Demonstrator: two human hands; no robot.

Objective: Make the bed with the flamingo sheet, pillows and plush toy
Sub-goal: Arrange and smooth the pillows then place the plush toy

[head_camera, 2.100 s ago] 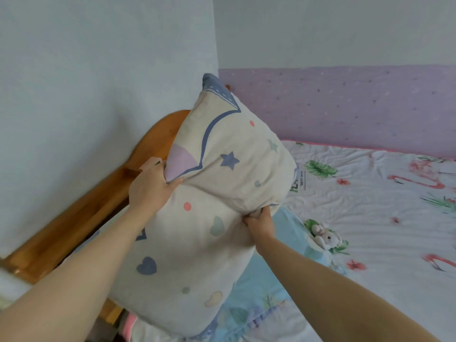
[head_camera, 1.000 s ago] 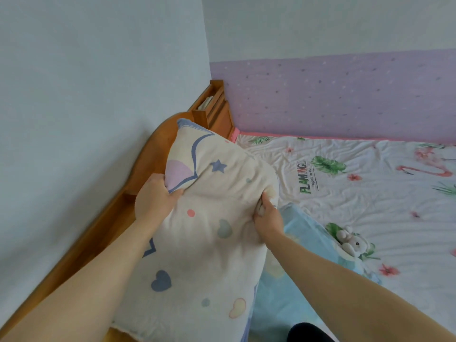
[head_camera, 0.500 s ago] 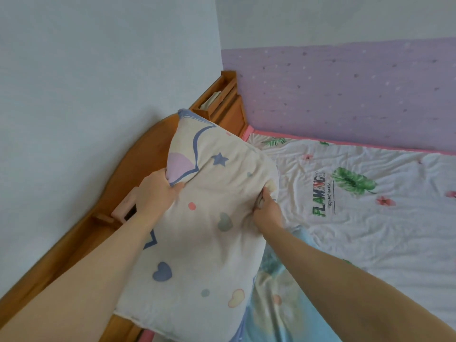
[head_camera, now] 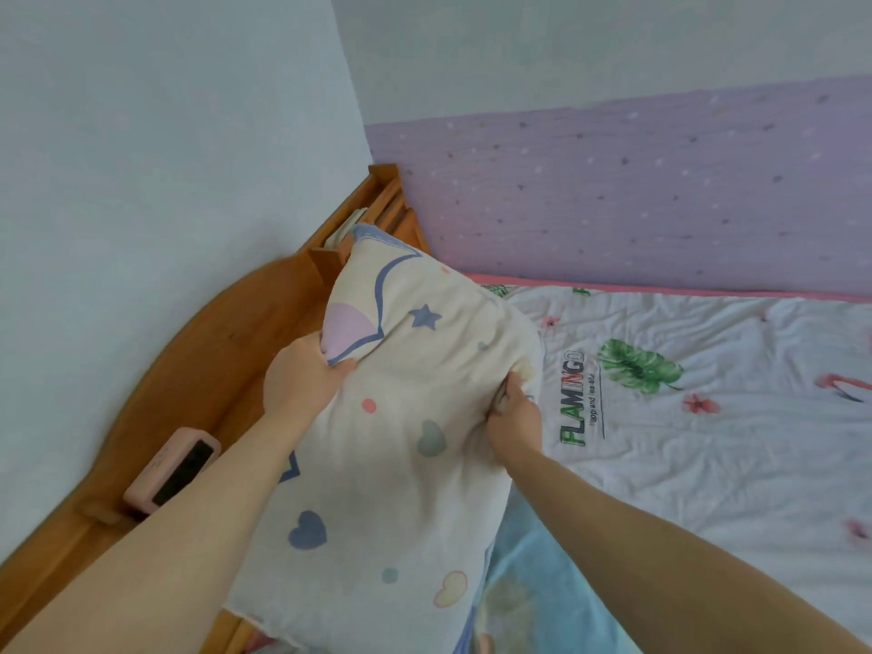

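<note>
A cream pillow (head_camera: 396, 464) printed with hearts and stars is held up over the head end of the bed. My left hand (head_camera: 302, 375) grips its left edge, and my right hand (head_camera: 514, 413) pinches its right edge. The white flamingo sheet (head_camera: 684, 441), with green leaves and the word FLAMINGO, covers the mattress to the right. A light blue pillow (head_camera: 533, 587) lies under my right forearm. The plush toy is out of view.
The curved wooden headboard (head_camera: 212, 361) runs along the white wall on the left, with a pink clock (head_camera: 174, 469) on its ledge. A small wooden shelf (head_camera: 377, 205) sits in the corner. A purple dotted wall panel (head_camera: 637, 191) backs the bed.
The pillow has come down from high in the air towards the headboard corner. The view has swung left, so the plush toy has left the picture and the pink clock now shows.
</note>
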